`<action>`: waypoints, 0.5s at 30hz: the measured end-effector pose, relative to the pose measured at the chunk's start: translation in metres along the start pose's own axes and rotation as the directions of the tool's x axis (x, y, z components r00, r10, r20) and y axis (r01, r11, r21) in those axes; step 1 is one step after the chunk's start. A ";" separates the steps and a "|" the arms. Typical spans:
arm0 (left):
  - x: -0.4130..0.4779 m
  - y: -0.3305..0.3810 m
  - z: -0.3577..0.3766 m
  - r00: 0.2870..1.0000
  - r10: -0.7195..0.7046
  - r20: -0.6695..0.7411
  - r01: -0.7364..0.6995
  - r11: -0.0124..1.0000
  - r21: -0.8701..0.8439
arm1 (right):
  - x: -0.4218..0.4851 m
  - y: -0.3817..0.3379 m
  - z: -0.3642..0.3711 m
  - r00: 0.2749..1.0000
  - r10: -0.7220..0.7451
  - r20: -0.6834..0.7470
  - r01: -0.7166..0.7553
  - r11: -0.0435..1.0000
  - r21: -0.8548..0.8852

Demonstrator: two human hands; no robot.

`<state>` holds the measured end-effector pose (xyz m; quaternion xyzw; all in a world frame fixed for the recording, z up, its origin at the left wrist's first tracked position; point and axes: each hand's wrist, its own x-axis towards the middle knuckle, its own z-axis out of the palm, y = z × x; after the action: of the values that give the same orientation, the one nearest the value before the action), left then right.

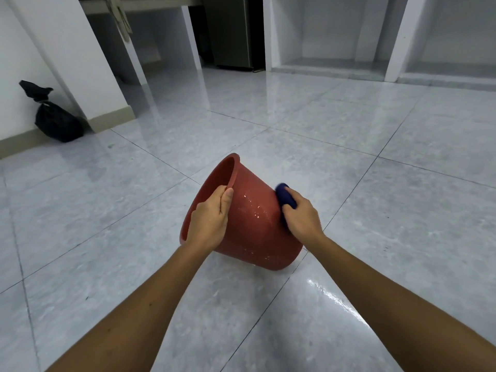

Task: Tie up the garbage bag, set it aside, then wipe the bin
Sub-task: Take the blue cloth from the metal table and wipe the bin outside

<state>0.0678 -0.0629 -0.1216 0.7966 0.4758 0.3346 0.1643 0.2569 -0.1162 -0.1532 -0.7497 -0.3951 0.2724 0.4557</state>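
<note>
A red plastic bin (255, 229) is tilted on the tiled floor, its mouth turned to the left and away from me. White specks mark its outer wall. My left hand (210, 214) grips the bin's rim, thumb on the outside. My right hand (302, 214) holds a dark blue cloth (285, 197) pressed against the bin's outer right side near the base. A tied black garbage bag (55, 119) sits on the floor at the far left against the wall.
Glossy grey floor tiles (349, 146) spread all around. A white pillar (88, 63) stands beside the bag. Open white alcoves (330, 36) and a dark metal cabinet (233, 33) line the back wall.
</note>
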 end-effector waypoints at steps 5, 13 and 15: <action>0.010 0.022 0.007 0.999 0.028 0.016 -0.029 0.999 0.018 | 0.007 -0.014 -0.011 0.999 0.015 0.035 -0.017 0.998 0.055; 0.000 0.013 -0.002 0.995 0.070 0.071 -0.065 0.995 -0.070 | -0.009 0.009 -0.020 0.999 -0.037 -0.033 0.037 0.999 0.011; -0.016 -0.003 -0.003 0.988 0.107 0.108 -0.113 0.992 0.051 | -0.002 0.014 -0.031 0.992 0.126 -0.015 -0.126 0.992 0.007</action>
<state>0.0584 -0.0755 -0.1272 0.8425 0.4312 0.2873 0.1477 0.2844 -0.1367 -0.1519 -0.7738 -0.3428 0.2960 0.4429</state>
